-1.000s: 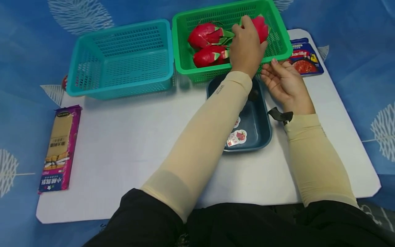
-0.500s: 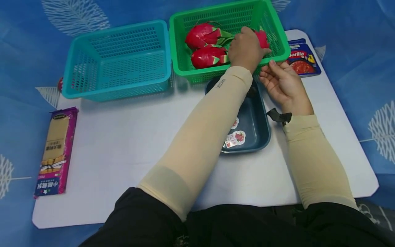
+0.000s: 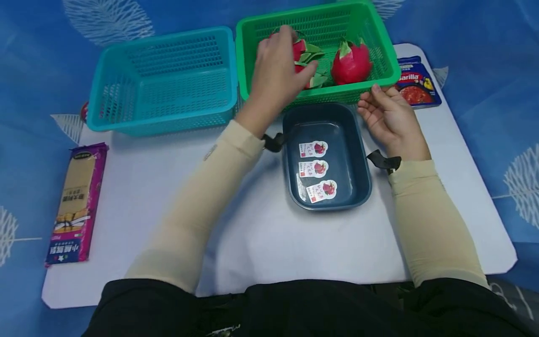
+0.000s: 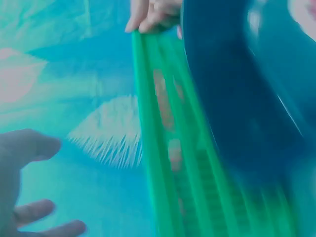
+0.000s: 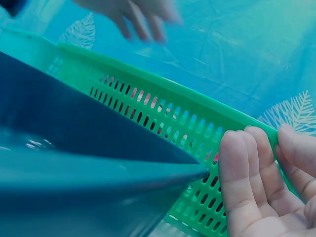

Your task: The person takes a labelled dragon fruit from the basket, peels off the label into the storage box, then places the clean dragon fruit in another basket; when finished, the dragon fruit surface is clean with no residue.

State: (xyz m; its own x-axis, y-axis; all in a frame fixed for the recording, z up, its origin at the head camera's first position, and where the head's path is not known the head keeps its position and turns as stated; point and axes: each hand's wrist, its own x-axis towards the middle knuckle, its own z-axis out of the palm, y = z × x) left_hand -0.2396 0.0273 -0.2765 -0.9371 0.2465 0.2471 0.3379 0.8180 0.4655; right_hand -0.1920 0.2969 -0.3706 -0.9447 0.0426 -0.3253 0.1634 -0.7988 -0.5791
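In the head view, my left hand [image 3: 275, 70] hovers over the left part of the green basket [image 3: 320, 96], its fingers spread and holding nothing. Beneath it lie red dragon fruits [image 3: 299, 49], partly covered by the hand. Another dragon fruit [image 3: 351, 64] sits at the basket's right end with its green tips up. My right hand [image 3: 393, 117] pinches the basket's near right rim; in the right wrist view its fingers [image 5: 234, 168] lie along the outer wall, with the thumb at the rim. A dark blue tray [image 3: 362, 154] stands just in front, with three fruit stickers [image 3: 313, 168] inside.
A turquoise basket [image 3: 168, 124] stands left of the green one. At the table's left edge lies a purple-edged packet [image 3: 76, 203]. A blue Barilla pouch [image 3: 414, 89] lies right of the green basket. A small red thing [image 3: 84, 112] peeks out behind the turquoise basket.
My left hand has let go of the right-hand dragon fruit, left lying in the basket, and has moved left over the other fruits. My right hand stays at the rim.
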